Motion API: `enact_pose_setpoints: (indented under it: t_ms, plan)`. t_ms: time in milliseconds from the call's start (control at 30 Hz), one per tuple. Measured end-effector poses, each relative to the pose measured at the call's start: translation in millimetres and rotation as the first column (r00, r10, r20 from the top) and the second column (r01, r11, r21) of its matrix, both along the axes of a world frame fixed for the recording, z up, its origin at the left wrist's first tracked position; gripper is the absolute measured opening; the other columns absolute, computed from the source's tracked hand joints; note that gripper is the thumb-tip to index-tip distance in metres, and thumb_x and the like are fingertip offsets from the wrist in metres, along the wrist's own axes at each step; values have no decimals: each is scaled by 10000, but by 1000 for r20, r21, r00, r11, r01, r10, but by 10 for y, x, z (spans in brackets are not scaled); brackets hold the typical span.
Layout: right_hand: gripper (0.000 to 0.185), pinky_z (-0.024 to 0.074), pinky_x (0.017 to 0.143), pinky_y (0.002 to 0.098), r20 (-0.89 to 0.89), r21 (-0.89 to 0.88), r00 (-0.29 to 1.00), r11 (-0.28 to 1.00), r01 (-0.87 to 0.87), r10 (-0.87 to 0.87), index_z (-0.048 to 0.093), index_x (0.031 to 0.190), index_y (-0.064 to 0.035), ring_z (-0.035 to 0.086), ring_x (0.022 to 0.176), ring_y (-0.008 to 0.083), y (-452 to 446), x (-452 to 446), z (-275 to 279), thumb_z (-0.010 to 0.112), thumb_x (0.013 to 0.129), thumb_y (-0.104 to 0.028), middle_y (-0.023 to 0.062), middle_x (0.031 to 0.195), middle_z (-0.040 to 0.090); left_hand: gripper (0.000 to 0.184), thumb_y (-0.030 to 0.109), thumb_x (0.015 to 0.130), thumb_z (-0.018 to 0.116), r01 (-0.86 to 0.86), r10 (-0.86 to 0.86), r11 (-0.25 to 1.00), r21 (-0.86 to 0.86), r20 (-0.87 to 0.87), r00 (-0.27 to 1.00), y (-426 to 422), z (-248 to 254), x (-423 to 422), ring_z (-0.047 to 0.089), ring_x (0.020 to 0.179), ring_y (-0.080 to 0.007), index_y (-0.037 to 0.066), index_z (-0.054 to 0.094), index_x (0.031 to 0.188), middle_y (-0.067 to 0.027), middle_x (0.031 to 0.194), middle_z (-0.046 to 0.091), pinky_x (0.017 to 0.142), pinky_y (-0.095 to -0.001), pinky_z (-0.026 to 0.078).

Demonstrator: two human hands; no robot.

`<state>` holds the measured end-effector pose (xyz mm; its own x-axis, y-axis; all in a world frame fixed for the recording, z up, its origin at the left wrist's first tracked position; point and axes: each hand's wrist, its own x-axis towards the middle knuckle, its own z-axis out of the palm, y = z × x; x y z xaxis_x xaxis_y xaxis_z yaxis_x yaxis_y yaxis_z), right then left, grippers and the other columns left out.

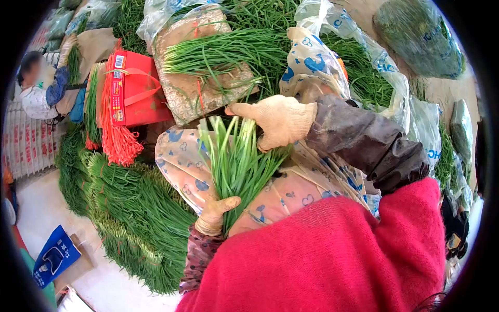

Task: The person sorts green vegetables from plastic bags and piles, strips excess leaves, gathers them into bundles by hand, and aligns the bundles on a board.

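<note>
A bunch of garlic chives (234, 156) stands over my lap, pale cut ends up and green leaves pointing down toward me. My left hand (215, 212), in a pale glove, is closed round its lower, leafy part, thumb across the front. Beside the pale ends is my gloved right hand (283, 120), with one finger stretched left above the tips and another pointing down along the bunch's right side. Its fingers look spread, not wrapped round the stems. Just beyond, loose chives (223, 52) lie on a patterned board (182, 99) with a red tie (200, 96) across it.
A red box (143, 96) hung with red ties (120, 143) stands left of the board. Tied chive bundles (135, 208) are piled at lower left. Plastic bags of greens (418, 36) lie at right. A person (44, 93) sits at far left.
</note>
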<state>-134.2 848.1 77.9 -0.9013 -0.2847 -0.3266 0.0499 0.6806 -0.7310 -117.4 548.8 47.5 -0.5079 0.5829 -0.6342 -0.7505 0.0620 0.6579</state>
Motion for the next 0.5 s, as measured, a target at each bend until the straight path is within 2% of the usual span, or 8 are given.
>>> enact_pose_setpoints:
  t_ms: [100, 167, 233, 300, 367, 433, 467, 500]
  plan:
    - [741, 520, 741, 445, 36, -74, 999, 997, 7, -4, 402, 1370, -150, 639, 877, 397, 6, -64, 122, 687, 693, -246, 202, 948, 655, 791, 89, 702, 811, 34, -35, 999, 41, 35, 999, 25, 58, -34, 566, 1099, -220, -4, 406, 1376, -89, 1224, 575, 981, -341, 436]
    - [699, 525, 702, 447, -3, -7, 1000, 1000, -18, 18, 430, 1330, -124, 648, 831, 393, -15, -95, 131, 696, 694, -244, 201, 876, 652, 757, 67, 700, 807, 68, -68, 998, 3, 54, 996, 41, 99, -30, 570, 1100, -210, -2, 437, 1357, -89, 1221, 583, 976, -332, 440]
    - [635, 525, 642, 452, 68, 241, 993, 965, -106, 92, 462, 1273, -106, 654, 768, 389, -1, -130, 170, 695, 695, -228, 191, 775, 638, 731, 57, 692, 812, 32, -32, 999, 4, 25, 999, 87, 140, -20, 574, 1103, -201, 2, 466, 1334, -85, 1215, 591, 972, -331, 443]
    - [533, 519, 596, 462, -9, 404, 992, 908, -110, 125, 489, 1212, -53, 656, 731, 383, 127, -211, 94, 645, 705, -104, 187, 723, 629, 743, 55, 687, 816, 17, -20, 999, 51, 56, 998, 95, 143, -10, 581, 1095, -202, 9, 460, 1337, -91, 1221, 593, 967, -324, 447]
    - [500, 534, 642, 455, 76, 550, 997, 835, -28, -17, 517, 1193, -45, 660, 789, 381, 338, -359, 167, 613, 703, -53, 205, 793, 650, 756, 55, 687, 815, -39, 39, 999, 20, -14, 999, 84, 170, 28, 588, 1089, -212, 16, 447, 1346, -106, 1222, 594, 959, -333, 460]
    - [382, 531, 768, 422, -232, 555, 966, 800, 229, -115, 598, 1101, -51, 659, 895, 324, 773, -488, -71, 615, 720, -67, 145, 910, 679, 750, 12, 696, 793, -109, 106, 993, 52, 53, 993, 77, 237, 30, 596, 1082, -228, 21, 434, 1355, -119, 1221, 594, 954, -349, 473]
    - [339, 527, 743, 411, -364, 482, 898, 775, 409, -247, 612, 1054, -47, 657, 857, 322, 846, -525, 10, 640, 722, -111, 133, 892, 670, 750, 12, 696, 793, -122, 119, 991, 51, 49, 992, 63, 223, 42, 596, 1082, -228, 21, 434, 1355, -119, 1221, 594, 954, -349, 473]
    - [300, 518, 718, 412, -301, 475, 893, 760, 444, -333, 620, 1010, -50, 647, 831, 326, 935, -577, 109, 649, 727, -145, 130, 876, 661, 731, -17, 706, 775, -156, 154, 987, 49, 36, 987, 52, 191, 58, 597, 1082, -231, 23, 435, 1353, -120, 1216, 596, 949, -354, 479]
